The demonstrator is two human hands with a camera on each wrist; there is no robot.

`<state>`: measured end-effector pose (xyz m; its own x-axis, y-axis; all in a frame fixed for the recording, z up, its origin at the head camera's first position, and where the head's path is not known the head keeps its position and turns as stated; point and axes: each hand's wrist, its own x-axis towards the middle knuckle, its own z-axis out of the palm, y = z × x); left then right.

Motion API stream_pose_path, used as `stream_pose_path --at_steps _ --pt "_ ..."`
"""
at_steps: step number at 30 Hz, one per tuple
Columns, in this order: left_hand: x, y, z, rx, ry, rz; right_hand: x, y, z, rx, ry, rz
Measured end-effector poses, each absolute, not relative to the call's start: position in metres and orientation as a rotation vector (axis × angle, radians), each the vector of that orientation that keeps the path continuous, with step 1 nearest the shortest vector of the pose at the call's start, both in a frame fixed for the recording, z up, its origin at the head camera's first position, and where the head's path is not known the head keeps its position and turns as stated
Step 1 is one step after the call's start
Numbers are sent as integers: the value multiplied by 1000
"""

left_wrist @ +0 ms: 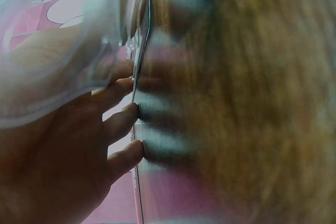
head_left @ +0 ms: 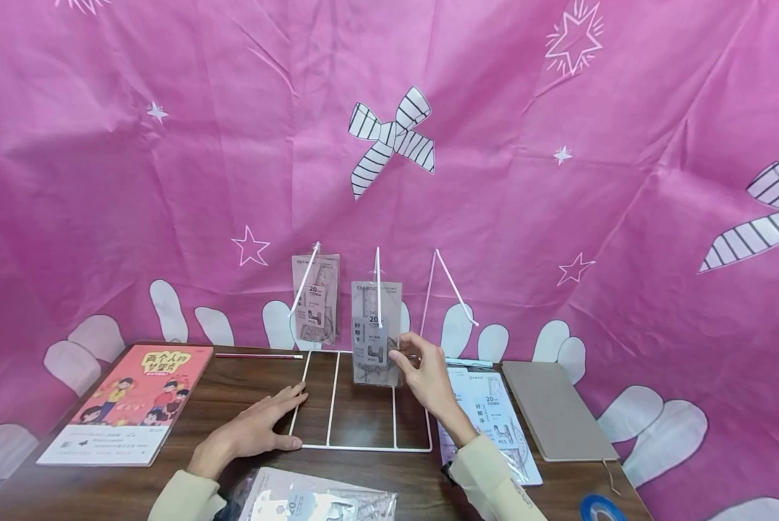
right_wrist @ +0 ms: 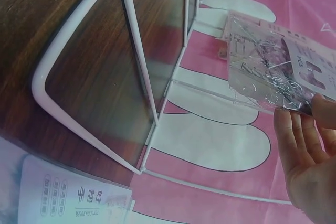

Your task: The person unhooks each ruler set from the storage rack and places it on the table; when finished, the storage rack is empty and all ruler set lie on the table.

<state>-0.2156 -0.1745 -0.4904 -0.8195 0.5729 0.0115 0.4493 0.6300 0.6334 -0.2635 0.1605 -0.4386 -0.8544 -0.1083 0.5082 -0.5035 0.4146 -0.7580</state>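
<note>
In the head view my right hand (head_left: 428, 373) pinches the right edge of a clear ruler-set packet (head_left: 369, 362) at the middle prong of a white wire display rack (head_left: 366, 449). The packet hangs upright there; whether the prong passes through its hole is too small to tell. The right wrist view shows the thumb and fingers on that packet (right_wrist: 262, 66). My left hand (head_left: 259, 420) lies with fingers extended on the table, touching the left side of the rack's base. Another ruler-set packet (head_left: 315, 300) hangs from the left prong. The right prong (head_left: 456, 286) is bare.
More packets (head_left: 500, 427) lie right of the rack, and others (head_left: 317, 499) at the front edge. A red book (head_left: 135, 398) lies left, a grey notebook (head_left: 558, 412) right. Blue tape (head_left: 600, 509), a pencil (head_left: 259, 355) and a pen (head_left: 470, 362) are on the table. Behind hangs pink cloth.
</note>
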Motion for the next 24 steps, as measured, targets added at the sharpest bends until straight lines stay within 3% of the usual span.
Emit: stream_pose_path --at_steps 24 --pt "-216 -175 -492 856 2648 958 -236 165 -437 557 -2303 1454"
